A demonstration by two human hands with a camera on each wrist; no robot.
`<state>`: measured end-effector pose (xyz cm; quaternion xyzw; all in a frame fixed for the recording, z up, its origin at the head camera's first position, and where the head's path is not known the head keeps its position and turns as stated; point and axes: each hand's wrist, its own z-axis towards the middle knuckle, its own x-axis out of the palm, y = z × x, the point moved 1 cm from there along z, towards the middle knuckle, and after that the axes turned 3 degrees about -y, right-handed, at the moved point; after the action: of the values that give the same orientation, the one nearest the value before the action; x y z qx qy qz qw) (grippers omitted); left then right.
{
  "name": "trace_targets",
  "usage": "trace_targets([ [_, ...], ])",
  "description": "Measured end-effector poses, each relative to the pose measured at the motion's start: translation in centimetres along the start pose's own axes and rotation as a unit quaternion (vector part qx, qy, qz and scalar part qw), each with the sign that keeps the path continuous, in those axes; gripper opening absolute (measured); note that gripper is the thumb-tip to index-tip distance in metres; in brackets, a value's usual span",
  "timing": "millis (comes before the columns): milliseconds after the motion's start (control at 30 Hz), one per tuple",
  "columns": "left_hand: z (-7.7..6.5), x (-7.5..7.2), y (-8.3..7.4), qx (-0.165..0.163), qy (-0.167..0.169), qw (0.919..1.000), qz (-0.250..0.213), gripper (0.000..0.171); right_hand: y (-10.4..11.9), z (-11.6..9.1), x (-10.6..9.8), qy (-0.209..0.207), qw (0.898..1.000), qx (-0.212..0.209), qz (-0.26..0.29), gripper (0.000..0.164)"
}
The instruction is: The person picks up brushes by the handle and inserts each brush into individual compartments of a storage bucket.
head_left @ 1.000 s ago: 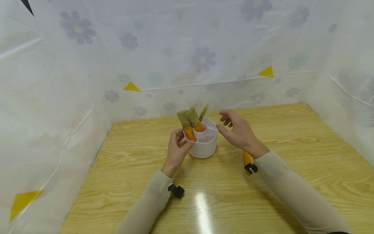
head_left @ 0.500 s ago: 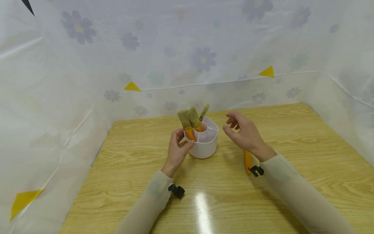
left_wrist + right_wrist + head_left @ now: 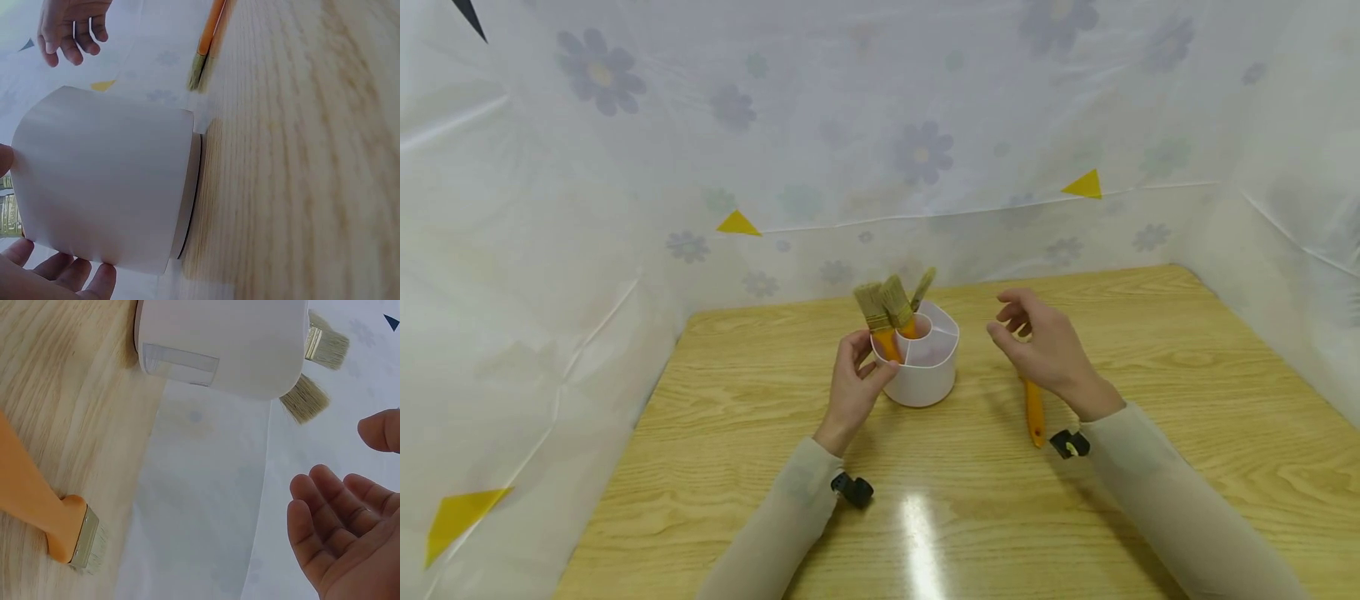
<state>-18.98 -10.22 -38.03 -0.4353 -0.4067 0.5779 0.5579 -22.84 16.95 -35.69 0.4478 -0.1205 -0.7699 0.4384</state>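
My left hand grips the near left side of a white divided round holder, thumb at the rim and fingers along the wall. In the left wrist view those fingers press against the holder's smooth side. Three paintbrushes stand bristles up in its compartments: two wide ones at the left and a slimmer-looking one behind. To the right of the holder, my right hand hovers with loosely bent fingers and holds nothing. Below it a paintbrush with an orange handle lies on the table, its bristle end hidden in the head view.
The wood-grain table carries all of this. White flower-printed sheeting hangs behind it and along both sides, marked with yellow triangles. A small clear label pocket is on the holder's side.
My right hand has drawn away from the holder's rim to the right, uncovering more of the lying paintbrush's handle. The left hand and the holder stay in place.
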Motion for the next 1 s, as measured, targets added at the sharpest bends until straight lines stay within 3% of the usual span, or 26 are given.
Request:
trace_targets([
  [200, 0.5, 0.0, 1.7, 0.003, -0.004, 1.0, -0.001, 0.056, -0.3, -0.3, -0.6, -0.005, 1.0, 0.009, -0.003, 0.039],
  [300, 0.4, 0.1, 1.4, 0.003, -0.002, 1.0, 0.003, 0.056, -0.5, -0.4, -0.8, -0.007, 1.0, 0.011, -0.004, 0.038],
  [400, 0.1, 0.2, 0.1, -0.003, 0.005, 1.0, -0.002, 0.057, -0.6, -0.4, -0.8, -0.009, 1.0, 0.01, -0.004, 0.038],
  [1000, -0.1, 0.0, 0.0, -0.006, -0.004, 1.0, 0.003, 0.057, -1.7, -0.6, -1.3, 0.017, 0.998, 0.044, -0.036, 0.042],
])
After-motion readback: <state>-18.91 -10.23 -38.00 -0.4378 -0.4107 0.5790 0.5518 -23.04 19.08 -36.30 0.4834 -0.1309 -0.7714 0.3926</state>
